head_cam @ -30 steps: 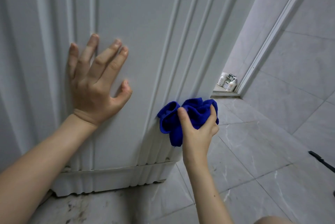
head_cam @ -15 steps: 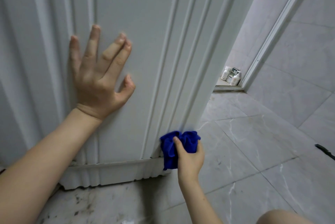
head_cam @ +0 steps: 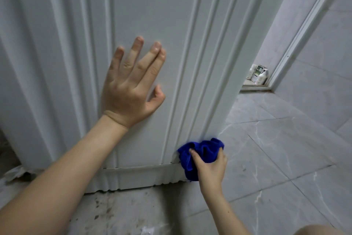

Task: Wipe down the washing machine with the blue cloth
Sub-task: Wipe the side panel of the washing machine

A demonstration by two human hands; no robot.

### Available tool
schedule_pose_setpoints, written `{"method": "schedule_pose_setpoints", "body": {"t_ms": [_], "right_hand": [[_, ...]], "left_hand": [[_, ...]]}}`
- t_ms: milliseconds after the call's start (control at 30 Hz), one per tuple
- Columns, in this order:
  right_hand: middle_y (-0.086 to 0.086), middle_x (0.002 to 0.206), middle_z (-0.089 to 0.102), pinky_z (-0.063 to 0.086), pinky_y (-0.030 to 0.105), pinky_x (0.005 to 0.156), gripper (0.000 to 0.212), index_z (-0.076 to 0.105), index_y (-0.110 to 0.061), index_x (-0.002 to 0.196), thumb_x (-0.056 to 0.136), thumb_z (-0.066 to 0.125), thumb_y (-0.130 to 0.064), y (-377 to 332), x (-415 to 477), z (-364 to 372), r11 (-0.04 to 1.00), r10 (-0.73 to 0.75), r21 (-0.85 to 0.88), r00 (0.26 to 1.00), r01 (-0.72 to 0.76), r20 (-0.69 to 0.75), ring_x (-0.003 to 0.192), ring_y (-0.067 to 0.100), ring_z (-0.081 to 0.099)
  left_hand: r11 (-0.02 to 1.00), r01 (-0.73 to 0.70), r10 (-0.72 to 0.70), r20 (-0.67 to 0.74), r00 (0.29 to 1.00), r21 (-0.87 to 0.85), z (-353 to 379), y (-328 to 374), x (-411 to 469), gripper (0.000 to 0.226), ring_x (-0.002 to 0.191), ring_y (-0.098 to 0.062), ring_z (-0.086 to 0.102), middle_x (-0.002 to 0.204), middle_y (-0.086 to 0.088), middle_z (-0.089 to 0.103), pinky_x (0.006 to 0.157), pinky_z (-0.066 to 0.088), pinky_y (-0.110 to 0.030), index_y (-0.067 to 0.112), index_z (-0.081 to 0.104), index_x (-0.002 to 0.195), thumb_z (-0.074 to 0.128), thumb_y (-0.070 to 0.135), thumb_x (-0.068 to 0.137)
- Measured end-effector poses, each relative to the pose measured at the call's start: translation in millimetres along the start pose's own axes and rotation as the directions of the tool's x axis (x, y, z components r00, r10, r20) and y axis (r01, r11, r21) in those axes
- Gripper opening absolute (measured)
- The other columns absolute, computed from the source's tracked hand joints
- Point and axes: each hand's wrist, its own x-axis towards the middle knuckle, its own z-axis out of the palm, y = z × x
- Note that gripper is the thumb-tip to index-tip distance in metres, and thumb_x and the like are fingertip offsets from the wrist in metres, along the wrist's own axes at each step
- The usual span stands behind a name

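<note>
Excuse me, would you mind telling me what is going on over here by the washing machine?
A person is wiping the white side panel of the washing machine. Their right hand holds a bunched blue cloth against the panel's lower corner, just above the base trim. Their left hand rests flat on the panel higher up, fingers spread. The floor tiles below the machine look dirty.
</note>
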Motion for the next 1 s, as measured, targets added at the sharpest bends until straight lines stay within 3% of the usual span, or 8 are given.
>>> {"method": "schedule_pose_setpoints", "body": {"t_ms": [100, 233, 333, 500, 667, 767, 833, 1000], "right_hand": [[0.007, 0.117, 0.051, 0.051, 0.026, 0.089, 0.051, 0.059, -0.015, 0.102, 0.063, 0.091, -0.026, -22, 6, 0, 0.999, -0.025, 0.040, 0.999, 0.027, -0.045, 0.096, 0.013, 0.058], [-0.001, 0.125, 0.046, 0.041, 0.003, 0.088, 0.068, 0.055, -0.013, 0.122, 0.066, 0.090, -0.026, -75, 31, -1, 0.965, -0.233, 0.093, 0.964, 0.246, -0.130, 0.106, 0.006, 0.053], [-0.001, 0.131, 0.042, 0.045, 0.012, 0.094, 0.072, 0.051, -0.017, 0.129, 0.068, 0.088, -0.023, -48, 18, 6, 0.975, -0.198, 0.086, 0.977, 0.205, -0.082, 0.113, 0.007, 0.053], [0.009, 0.122, 0.044, 0.051, 0.036, 0.095, 0.065, 0.053, -0.005, 0.118, 0.067, 0.090, -0.019, 31, -21, 17, 0.987, 0.158, -0.010, 0.987, -0.158, 0.017, 0.109, 0.029, 0.057], [0.006, 0.122, 0.046, 0.048, 0.013, 0.088, 0.062, 0.054, -0.008, 0.115, 0.067, 0.090, -0.023, -24, -15, 24, 0.994, -0.062, 0.084, 0.997, 0.066, -0.048, 0.105, 0.017, 0.055], [-0.002, 0.125, 0.043, 0.043, 0.007, 0.091, 0.077, 0.048, -0.012, 0.131, 0.067, 0.089, -0.027, -47, -12, 35, 0.968, -0.233, 0.091, 0.972, 0.236, -0.036, 0.108, 0.005, 0.050], [-0.004, 0.126, 0.038, 0.041, 0.004, 0.089, 0.084, 0.043, -0.013, 0.139, 0.069, 0.088, -0.022, -29, -24, 39, 0.974, -0.219, 0.055, 0.976, 0.218, 0.007, 0.109, 0.004, 0.049], [0.001, 0.120, 0.036, 0.043, 0.037, 0.105, 0.067, 0.046, -0.007, 0.115, 0.067, 0.091, -0.017, 24, -65, 57, 0.999, 0.044, -0.027, 0.997, -0.042, 0.069, 0.116, 0.027, 0.049]], "left_hand": [[1.000, 0.004, -0.004, -0.008, 1.000, -0.005, 1, -1, -1, 0.061, 0.143, -0.035, 0.037, 0.151, -0.007, 0.045, 0.119, 0.021, -0.052, 0.008, 0.049, 0.145, 0.056, 0.022, 0.086], [1.000, 0.007, -0.007, -0.011, 1.000, 0.001, 0, 0, 0, 0.060, 0.141, -0.036, 0.038, 0.150, -0.008, 0.047, 0.118, 0.022, -0.052, 0.007, 0.050, 0.144, 0.056, 0.021, 0.086], [1.000, 0.004, -0.004, -0.004, 1.000, -0.002, 1, 0, 1, 0.060, 0.140, -0.036, 0.038, 0.149, -0.008, 0.046, 0.118, 0.022, -0.053, 0.006, 0.051, 0.143, 0.057, 0.019, 0.085], [0.999, -0.051, 0.051, 0.060, 0.997, -0.009, 3, 9, -36, 0.063, 0.142, -0.033, 0.038, 0.151, -0.007, 0.044, 0.120, 0.020, -0.050, 0.008, 0.050, 0.145, 0.060, 0.019, 0.084], [0.988, -0.156, 0.157, 0.115, 0.981, -0.011, 0, 4, -61, 0.061, 0.141, -0.032, 0.040, 0.150, -0.009, 0.046, 0.119, 0.024, -0.050, 0.007, 0.050, 0.144, 0.060, 0.019, 0.086], [0.983, -0.178, 0.183, 0.142, 0.973, -0.051, -8, 0, -57, 0.057, 0.141, -0.032, 0.040, 0.150, -0.009, 0.046, 0.118, 0.026, -0.049, 0.007, 0.050, 0.144, 0.059, 0.018, 0.089], [0.980, -0.192, 0.197, 0.153, 0.968, -0.048, -16, -9, -58, 0.055, 0.140, -0.030, 0.043, 0.149, -0.008, 0.048, 0.115, 0.032, -0.049, 0.007, 0.051, 0.143, 0.060, 0.019, 0.090], [0.981, -0.195, 0.190, 0.196, 0.962, 0.006, -42, -48, -77, 0.056, 0.139, -0.030, 0.044, 0.148, -0.008, 0.049, 0.111, 0.037, -0.055, 0.007, 0.052, 0.143, 0.065, 0.023, 0.091]]}}
